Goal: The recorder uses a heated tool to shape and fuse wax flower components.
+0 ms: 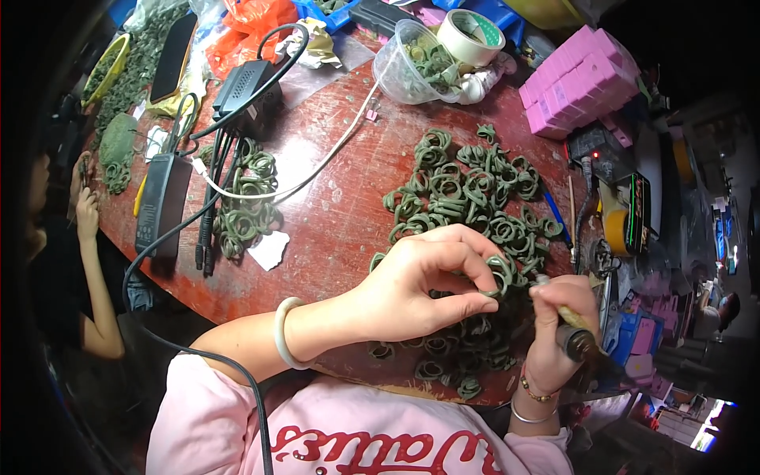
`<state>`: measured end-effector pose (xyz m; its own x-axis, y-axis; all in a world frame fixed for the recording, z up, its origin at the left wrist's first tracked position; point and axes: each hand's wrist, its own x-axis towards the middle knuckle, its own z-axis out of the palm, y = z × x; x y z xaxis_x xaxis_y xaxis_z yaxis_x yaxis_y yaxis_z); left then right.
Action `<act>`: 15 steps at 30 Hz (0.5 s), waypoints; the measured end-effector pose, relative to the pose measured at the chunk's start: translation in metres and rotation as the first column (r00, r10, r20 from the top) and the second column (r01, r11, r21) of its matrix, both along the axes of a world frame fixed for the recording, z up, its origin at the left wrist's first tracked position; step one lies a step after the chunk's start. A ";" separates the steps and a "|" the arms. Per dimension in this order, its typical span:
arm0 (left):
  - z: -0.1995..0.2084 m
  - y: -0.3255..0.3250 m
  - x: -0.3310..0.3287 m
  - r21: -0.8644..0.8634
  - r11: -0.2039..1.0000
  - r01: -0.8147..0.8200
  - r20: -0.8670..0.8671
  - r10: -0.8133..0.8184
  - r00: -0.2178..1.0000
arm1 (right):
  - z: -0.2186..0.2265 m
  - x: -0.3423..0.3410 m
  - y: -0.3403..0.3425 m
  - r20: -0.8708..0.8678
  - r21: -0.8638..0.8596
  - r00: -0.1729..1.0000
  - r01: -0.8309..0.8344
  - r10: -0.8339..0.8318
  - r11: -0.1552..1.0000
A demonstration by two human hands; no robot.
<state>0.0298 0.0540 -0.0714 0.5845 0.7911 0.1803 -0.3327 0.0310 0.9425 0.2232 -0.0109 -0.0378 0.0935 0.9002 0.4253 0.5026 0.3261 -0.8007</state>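
Note:
Between the thumb and fingers of my left hand [423,273] a small green ring [500,273] is pinched above the table. My right hand [558,324] is closed round a pen-like tool [580,340] with a yellowish grip and a dark, thick rear end. The tool's tip is close to the right side of the ring; whether they touch, I cannot tell. Beneath and beyond both hands spreads a loose pile of similar green rings [447,186], partly covered by my hands.
On the worn red table [324,190] lie a smaller ring heap [249,198], black power adapters [162,202] and cables. Farther back stand a clear tub [416,67], a tape roll [471,38] and pink blocks [582,79]. Another person's arm [95,277] is at the left.

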 end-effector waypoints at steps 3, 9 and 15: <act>-0.004 0.004 0.000 -0.225 0.969 0.099 0.117 -0.074 0.990 | 0.001 0.002 -0.006 -0.142 -0.048 0.976 0.158 -0.163 0.986; -0.003 0.007 -0.001 -0.511 0.846 0.150 0.218 -0.041 0.975 | -0.001 0.006 -0.018 -0.161 -0.178 0.948 0.247 -0.275 0.953; -0.004 0.009 -0.004 -0.564 0.798 0.212 0.273 -0.062 0.960 | -0.009 0.019 -0.022 -0.022 -0.098 0.978 0.204 -0.207 0.974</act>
